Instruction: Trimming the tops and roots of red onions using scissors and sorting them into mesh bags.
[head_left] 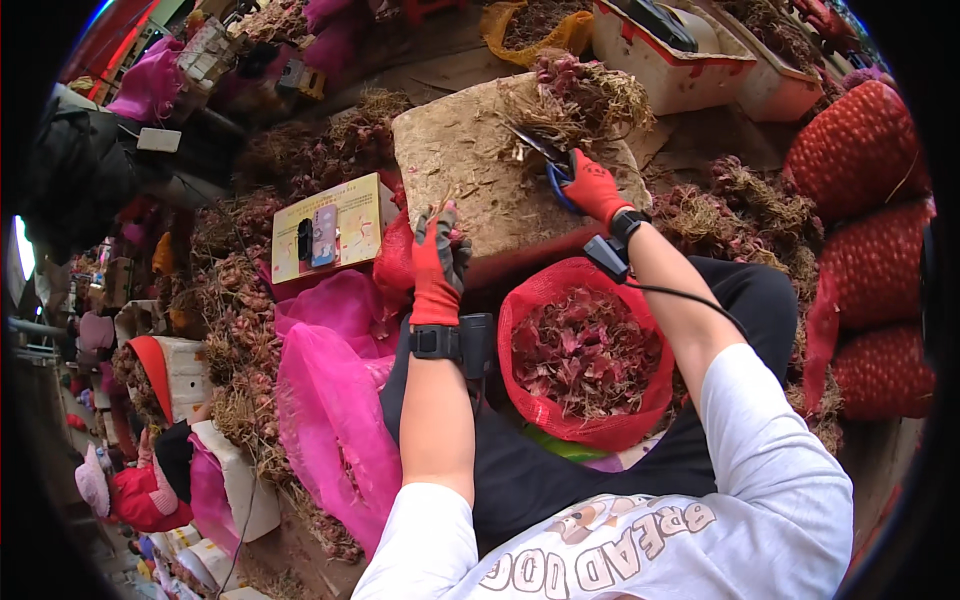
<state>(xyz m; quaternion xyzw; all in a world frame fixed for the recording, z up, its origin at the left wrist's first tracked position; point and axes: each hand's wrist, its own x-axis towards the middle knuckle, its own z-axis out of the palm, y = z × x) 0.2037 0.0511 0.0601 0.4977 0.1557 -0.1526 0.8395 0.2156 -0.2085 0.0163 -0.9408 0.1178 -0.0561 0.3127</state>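
My left hand (440, 255), in a red and grey glove, is closed at the near left edge of a worn, dirt-covered board (440, 140). Between its fingers shows part of a small purplish shallot (457, 237) with a dry stem pointing up. My right hand (592, 185), also gloved, grips blue-handled scissors (541, 146) over the board's right side. Their dark blades point up and left, close to a bunch of shallots (580, 95) with dry, straw-like tops. Below the board, between my legs, a red mesh bag (515, 375) holds loose reddish skins and trimmings.
Left of the board stands a yellow box (285, 240) with a phone on it. Pink mesh (330, 400) drapes beside my left leg. Filled red sacks (860, 150) are stacked at right. White foam boxes (680, 75) stand behind. A person in red (150, 495) sits far left.
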